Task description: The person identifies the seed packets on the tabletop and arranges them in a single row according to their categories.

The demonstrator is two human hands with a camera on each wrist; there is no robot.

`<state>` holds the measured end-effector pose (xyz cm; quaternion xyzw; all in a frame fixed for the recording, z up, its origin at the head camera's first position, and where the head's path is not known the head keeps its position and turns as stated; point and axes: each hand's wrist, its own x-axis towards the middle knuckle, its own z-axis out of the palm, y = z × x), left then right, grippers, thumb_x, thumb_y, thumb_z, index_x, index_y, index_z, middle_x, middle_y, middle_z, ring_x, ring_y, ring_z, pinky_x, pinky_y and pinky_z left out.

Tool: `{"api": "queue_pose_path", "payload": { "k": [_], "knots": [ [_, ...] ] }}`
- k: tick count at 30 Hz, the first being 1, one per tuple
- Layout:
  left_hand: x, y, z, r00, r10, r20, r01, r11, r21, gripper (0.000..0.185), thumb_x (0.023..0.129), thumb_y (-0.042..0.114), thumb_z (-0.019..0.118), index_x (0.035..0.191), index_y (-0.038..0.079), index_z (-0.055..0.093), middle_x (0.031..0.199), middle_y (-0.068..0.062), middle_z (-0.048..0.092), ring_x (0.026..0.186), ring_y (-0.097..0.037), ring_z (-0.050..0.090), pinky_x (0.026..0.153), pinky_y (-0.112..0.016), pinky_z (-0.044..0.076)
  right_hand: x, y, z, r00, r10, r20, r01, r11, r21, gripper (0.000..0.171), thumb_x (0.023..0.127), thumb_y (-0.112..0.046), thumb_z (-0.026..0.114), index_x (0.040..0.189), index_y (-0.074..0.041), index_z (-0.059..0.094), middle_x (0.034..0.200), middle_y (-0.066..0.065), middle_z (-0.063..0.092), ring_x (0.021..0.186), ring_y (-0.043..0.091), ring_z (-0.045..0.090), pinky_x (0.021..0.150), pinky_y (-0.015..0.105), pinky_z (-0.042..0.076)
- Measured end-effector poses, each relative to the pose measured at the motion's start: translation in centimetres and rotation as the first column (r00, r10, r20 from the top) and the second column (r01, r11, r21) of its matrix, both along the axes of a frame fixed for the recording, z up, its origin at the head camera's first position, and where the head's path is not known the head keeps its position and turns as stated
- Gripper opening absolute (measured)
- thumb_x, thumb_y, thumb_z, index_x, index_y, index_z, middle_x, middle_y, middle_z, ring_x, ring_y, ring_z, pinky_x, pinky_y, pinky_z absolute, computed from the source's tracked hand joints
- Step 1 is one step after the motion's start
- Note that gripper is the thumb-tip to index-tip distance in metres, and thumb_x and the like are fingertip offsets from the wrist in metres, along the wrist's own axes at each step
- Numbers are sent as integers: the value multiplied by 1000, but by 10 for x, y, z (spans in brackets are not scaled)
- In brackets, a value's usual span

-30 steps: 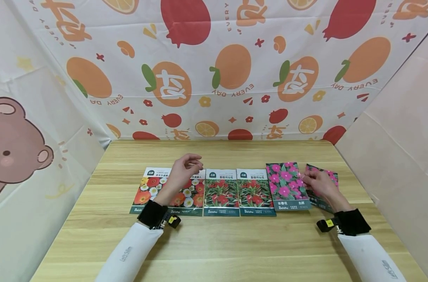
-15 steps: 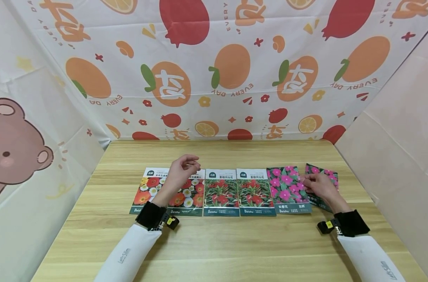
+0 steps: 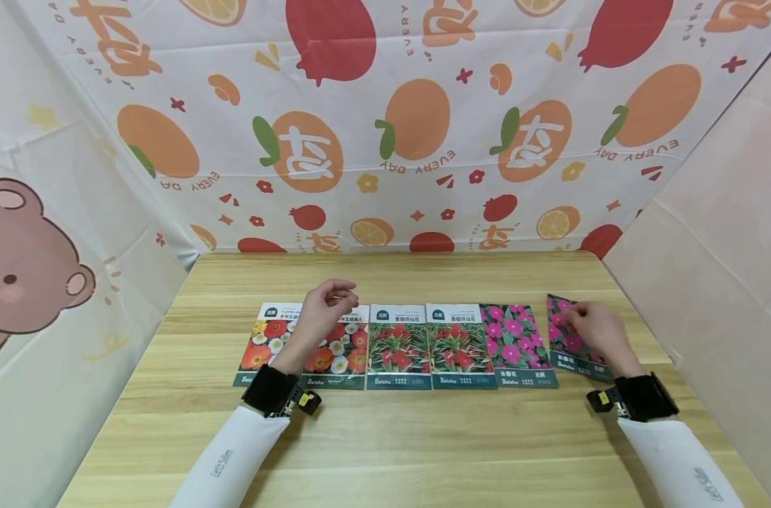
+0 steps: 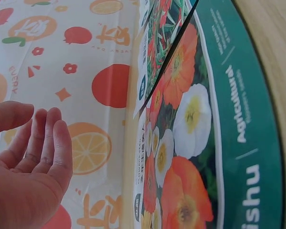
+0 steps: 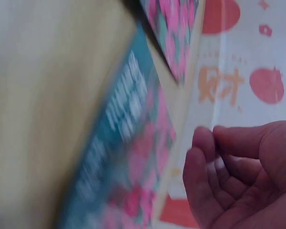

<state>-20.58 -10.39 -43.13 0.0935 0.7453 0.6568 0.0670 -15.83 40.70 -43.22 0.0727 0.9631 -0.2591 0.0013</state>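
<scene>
In the head view, my right hand [image 3: 596,329] is over the upper part of the rightmost pink-flowered seed packet [image 3: 569,344], which lies slightly tilted. Thumb and forefinger tips meet in the right wrist view, with no packet visible between them; whether they touch the packet below I cannot tell. Another pink-flowered packet [image 3: 515,342] lies just to its left. My left hand [image 3: 324,310], fingers relaxed and holding nothing, hovers over two poppy seed packets, the leftmost one [image 3: 261,346] and its neighbour [image 3: 338,353], partly hiding both.
Two red-flowered seed packets, one left [image 3: 399,349] and one right [image 3: 461,349], lie mid-row, edges close together. Everything rests on a wooden table [image 3: 423,444]. A fruit-print cloth [image 3: 417,204] stands behind, with pale cloth walls at both sides.
The inner pink-flowered packet has been lowered into line with the row and let go. My right hand has shifted right over the outermost packet, which has moved slightly. The left hand has barely moved.
</scene>
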Motion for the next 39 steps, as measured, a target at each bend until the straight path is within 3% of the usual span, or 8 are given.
{"api": "queue_pose_path", "payload": {
  "k": [2,6,11,17,24,32,36,39],
  "knots": [
    [-1,-1,-1,1000,-5,1,5,1000,-4,31,106,12,60,136,7,60,122,-22,64,118,-47,58,105,-53,50,-1,10,5,999,-31,-42,34,998,57,35,107,-16,50,104,13,70,71,9,62,61,20,51,56,33,37],
    [-2,-4,-2,1000,-13,4,13,1000,4,32,106,15,60,137,7,60,126,-24,62,121,-46,57,108,-53,48,-2,27,10,995,-75,-69,84,986,142,37,106,-19,49,91,9,69,63,5,53,59,22,49,56,35,33],
    [0,-6,-1,1000,8,-9,-8,1000,-3,30,106,15,61,134,7,62,126,-24,62,120,-44,59,107,-52,49,-1,38,6,993,-110,-37,115,970,215,53,105,-33,52,58,-9,50,55,1,42,53,22,42,50,33,27],
    [1,-9,-1,999,51,-18,-51,999,-4,28,105,16,62,132,7,64,123,-21,64,119,-42,59,106,-54,47,6,44,-1,991,-120,52,104,962,254,62,105,-47,53,52,-16,39,55,0,35,53,20,37,52,32,24],
    [3,-12,-3,998,50,-35,-49,999,6,27,105,18,62,131,9,64,127,-26,61,118,-41,59,106,-57,47,4,45,-6,983,-129,128,93,962,255,63,99,-57,58,55,-17,38,57,0,34,55,20,39,54,31,25],
    [5,-13,-7,996,52,-68,-55,997,-50,32,106,24,62,135,10,63,130,-22,62,114,-29,61,103,-54,49,2,55,-9,986,-100,131,73,978,196,59,101,-50,58,55,-18,37,57,-2,34,54,18,38,53,31,27],
    [-10,-20,-39,992,49,-119,-54,998,-35,46,103,42,64,137,11,62,127,-11,64,112,-22,61,99,-41,53,1,65,-13,991,-94,97,81,987,136,55,104,-37,54,54,-19,40,56,-3,36,55,19,39,54,32,27],
    [-11,-21,-38,993,55,-108,-58,998,-30,43,104,38,64,136,10,62,127,-11,65,113,-25,62,99,-43,53,1,68,-10,987,-137,79,132,989,70,50,106,-28,50,57,-17,41,58,-2,38,58,20,40,56,33,29]
  ]
}}
